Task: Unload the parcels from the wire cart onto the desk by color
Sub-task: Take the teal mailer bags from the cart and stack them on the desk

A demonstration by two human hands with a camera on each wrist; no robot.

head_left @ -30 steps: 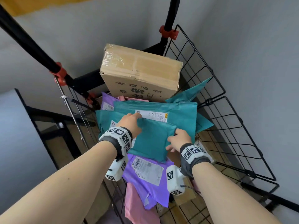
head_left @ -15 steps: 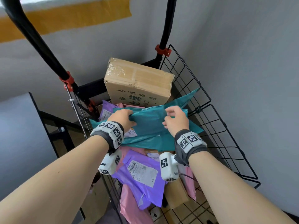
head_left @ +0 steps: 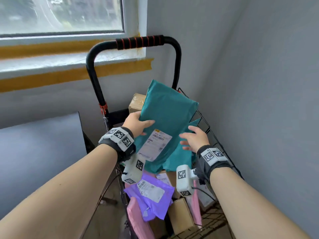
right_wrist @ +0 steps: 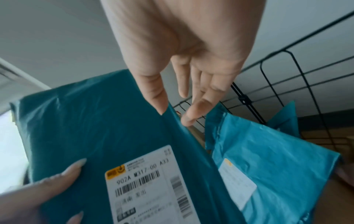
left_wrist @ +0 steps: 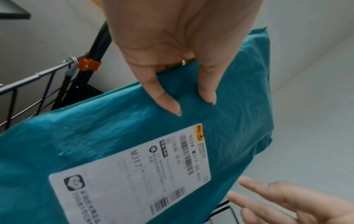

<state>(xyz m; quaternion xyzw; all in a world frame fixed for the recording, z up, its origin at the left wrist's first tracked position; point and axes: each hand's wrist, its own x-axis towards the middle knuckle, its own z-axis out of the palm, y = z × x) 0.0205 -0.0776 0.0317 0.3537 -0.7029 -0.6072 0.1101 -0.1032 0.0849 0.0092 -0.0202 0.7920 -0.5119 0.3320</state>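
Note:
A teal parcel (head_left: 165, 114) with a white label is held up above the wire cart (head_left: 208, 129), tilted on end. My left hand (head_left: 139, 124) grips its left edge, thumb on the label side (left_wrist: 191, 97). My right hand (head_left: 193, 138) hovers at the parcel's right edge with relaxed, spread fingers; its thumb tip meets the edge in the right wrist view (right_wrist: 175, 116). A second teal parcel (right_wrist: 268, 166) lies in the cart below. A purple parcel (head_left: 151, 192), a pink parcel (head_left: 138, 219) and a small cardboard box (head_left: 181, 216) sit lower in the cart.
A brown taped box (head_left: 136, 102) stands at the cart's far end, partly hidden by the lifted parcel. The cart handle (head_left: 139, 43) rises in front of the window. The grey desk surface (head_left: 39, 152) lies to the left. A grey wall runs close along the right.
The teal parcel has risen out of the cart and tipped upright in my left hand. My right hand has let go of it and opened beside it.

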